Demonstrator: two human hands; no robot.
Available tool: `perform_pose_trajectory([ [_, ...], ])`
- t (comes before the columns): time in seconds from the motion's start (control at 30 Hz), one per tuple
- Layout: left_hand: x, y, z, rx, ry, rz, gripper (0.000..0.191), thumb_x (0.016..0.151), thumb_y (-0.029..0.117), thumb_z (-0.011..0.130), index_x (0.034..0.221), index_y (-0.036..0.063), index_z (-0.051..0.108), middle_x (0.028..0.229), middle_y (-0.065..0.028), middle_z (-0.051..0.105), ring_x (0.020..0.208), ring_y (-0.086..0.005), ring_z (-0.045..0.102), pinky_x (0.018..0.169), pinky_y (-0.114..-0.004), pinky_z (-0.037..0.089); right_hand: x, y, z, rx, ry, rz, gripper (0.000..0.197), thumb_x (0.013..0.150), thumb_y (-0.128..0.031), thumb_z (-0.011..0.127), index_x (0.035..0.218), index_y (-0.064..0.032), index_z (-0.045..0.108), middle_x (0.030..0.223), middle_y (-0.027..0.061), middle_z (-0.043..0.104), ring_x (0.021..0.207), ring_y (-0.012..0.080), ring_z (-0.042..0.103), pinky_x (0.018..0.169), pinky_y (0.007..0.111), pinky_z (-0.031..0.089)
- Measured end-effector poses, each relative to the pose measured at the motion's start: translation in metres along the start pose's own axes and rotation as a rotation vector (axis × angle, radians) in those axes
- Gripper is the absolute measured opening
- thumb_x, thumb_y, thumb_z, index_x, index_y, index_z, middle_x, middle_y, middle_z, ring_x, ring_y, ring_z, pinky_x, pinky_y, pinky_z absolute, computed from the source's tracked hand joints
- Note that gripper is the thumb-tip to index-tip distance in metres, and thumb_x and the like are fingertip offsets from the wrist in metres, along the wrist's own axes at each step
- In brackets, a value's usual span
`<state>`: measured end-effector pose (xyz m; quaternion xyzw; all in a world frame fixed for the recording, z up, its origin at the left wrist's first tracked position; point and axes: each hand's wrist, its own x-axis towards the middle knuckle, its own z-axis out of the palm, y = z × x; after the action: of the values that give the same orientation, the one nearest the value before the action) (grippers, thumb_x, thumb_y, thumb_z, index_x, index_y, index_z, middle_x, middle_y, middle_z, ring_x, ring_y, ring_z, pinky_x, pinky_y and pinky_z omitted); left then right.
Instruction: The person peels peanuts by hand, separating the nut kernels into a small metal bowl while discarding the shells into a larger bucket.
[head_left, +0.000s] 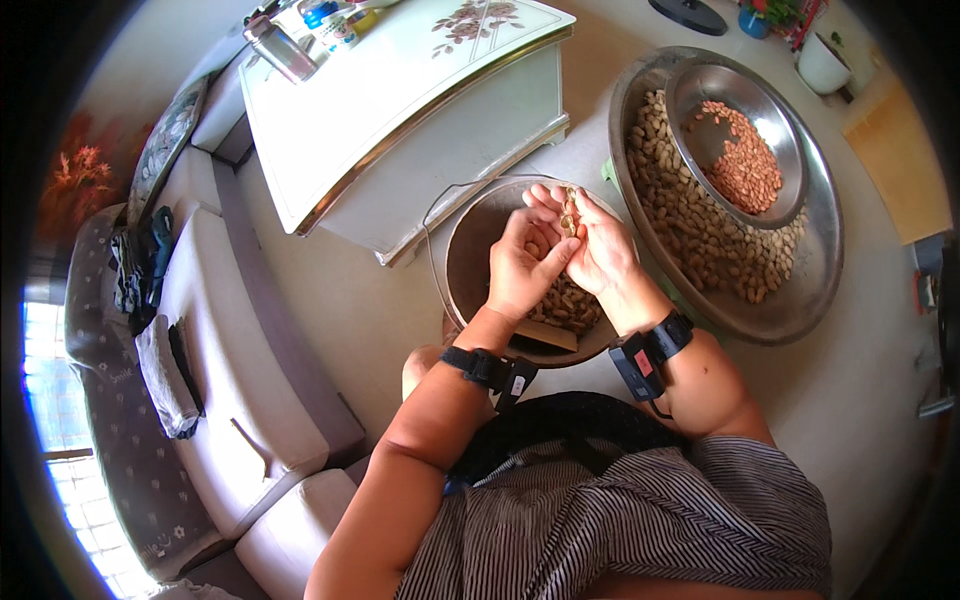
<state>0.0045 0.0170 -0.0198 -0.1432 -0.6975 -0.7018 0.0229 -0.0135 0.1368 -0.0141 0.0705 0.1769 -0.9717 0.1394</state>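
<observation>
My right hand (606, 251) is turned palm up, with cracked peanut shell pieces (568, 223) lying between its fingers and thumb. Close against it, my left hand (517, 262) is curled, its thumb reaching the right palm. A whole peanut (532, 248) shows inside the left hand's curl. Both hands are over a deep bucket (474, 232) with a wire handle. Peanut shells (566, 306) lie in the bucket, partly hidden by my hands, beside a flat tan piece (547, 335) that may be cardboard.
At right, a wide metal basin (814, 304) holds unshelled peanuts (679, 206). A smaller steel bowl (694, 86) of reddish kernels (750, 172) sits in it. A white table (360, 112) carrying a metal flask (281, 51) stands ahead; a sofa (225, 367) lines the left.
</observation>
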Motion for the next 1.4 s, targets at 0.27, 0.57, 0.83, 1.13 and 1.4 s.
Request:
perform_pose_trajectory([
  [0.27,0.000,0.011,-0.002,0.301,0.091,0.014,0.013,0.086,0.003,0.061,0.097,-0.0038,0.060,0.079,-0.0020,0.064,0.071,-0.0059,0.057,0.065,-0.021,0.048,-0.004,0.000,0.010,-0.012,0.037,0.026,0.039,0.100,-0.028,0.030,0.100,0.0022,0.054,0.111,0.0185,0.060,0.114,0.0291,0.053,0.102,0.040,0.040],
  [0.57,0.003,0.002,-0.014,-0.055,0.252,0.054,0.013,0.093,0.009,0.054,0.095,-0.0031,0.059,0.090,-0.0060,0.066,0.082,-0.0069,0.058,0.075,-0.021,0.048,-0.003,0.001,0.005,0.066,0.032,0.090,0.035,0.094,-0.023,0.038,0.106,0.0067,0.053,0.108,0.0206,0.060,0.102,0.0294,0.059,0.097,0.040,0.046],
  [0.83,0.003,0.014,-0.024,-0.082,0.138,-0.079,0.021,0.085,-0.001,0.060,0.106,0.0000,0.057,0.073,0.0024,0.055,0.061,-0.0008,0.047,0.054,-0.015,0.038,-0.008,-0.005,0.011,-0.008,0.133,0.130,0.053,0.095,-0.042,0.039,0.111,0.0068,0.052,0.109,0.0208,0.059,0.104,0.0290,0.057,0.096,0.039,0.045],
  [1.13,0.002,0.004,-0.016,0.428,-0.106,0.214,0.023,0.081,0.004,0.066,0.104,0.0044,0.065,0.079,-0.0044,0.068,0.061,-0.0061,0.056,0.057,-0.021,0.047,-0.011,-0.004,0.011,-0.175,0.077,0.137,0.063,0.096,-0.050,0.034,0.116,0.0067,0.051,0.115,0.0221,0.059,0.113,0.0313,0.054,0.103,0.043,0.037],
  [1.4,0.004,0.011,-0.016,0.590,-0.107,0.276,0.025,0.079,0.010,0.068,0.103,0.0074,0.065,0.080,-0.0125,0.067,0.068,-0.0237,0.066,0.061,-0.030,0.052,-0.011,-0.004,0.011,-0.154,0.078,0.131,0.062,0.094,-0.053,0.038,0.110,0.0056,0.052,0.109,0.0214,0.060,0.104,0.0281,0.057,0.099,0.040,0.041],
])
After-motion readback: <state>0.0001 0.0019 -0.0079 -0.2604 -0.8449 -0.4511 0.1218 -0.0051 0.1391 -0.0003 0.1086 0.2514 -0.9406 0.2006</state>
